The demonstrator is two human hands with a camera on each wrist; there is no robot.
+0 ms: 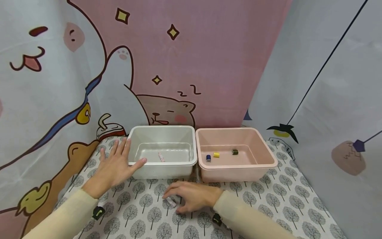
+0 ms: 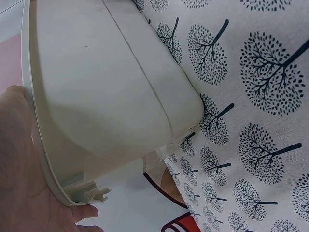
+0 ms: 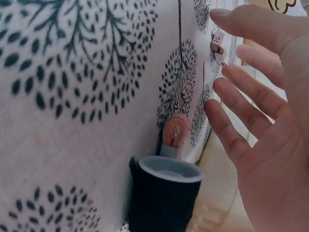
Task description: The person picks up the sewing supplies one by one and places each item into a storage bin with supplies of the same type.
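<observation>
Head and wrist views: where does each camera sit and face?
Head: worn on the head, facing forward-down at the white bin and pink bin; left hand, right hand, sleeves show.
Left wrist: on that wrist, facing the white bin; left hand shows.
Right wrist: on that wrist, facing the tree-print cloth; right hand shows.
Shared: white bin, in head and left wrist.

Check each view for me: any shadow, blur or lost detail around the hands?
Head view: fairly even light, but the pale piece by the right hand is too small to identify. Left wrist view: soft shading on the white bin near the left hand. Right wrist view: the dark spool looks nearly black, its surface detail lost.
</observation>
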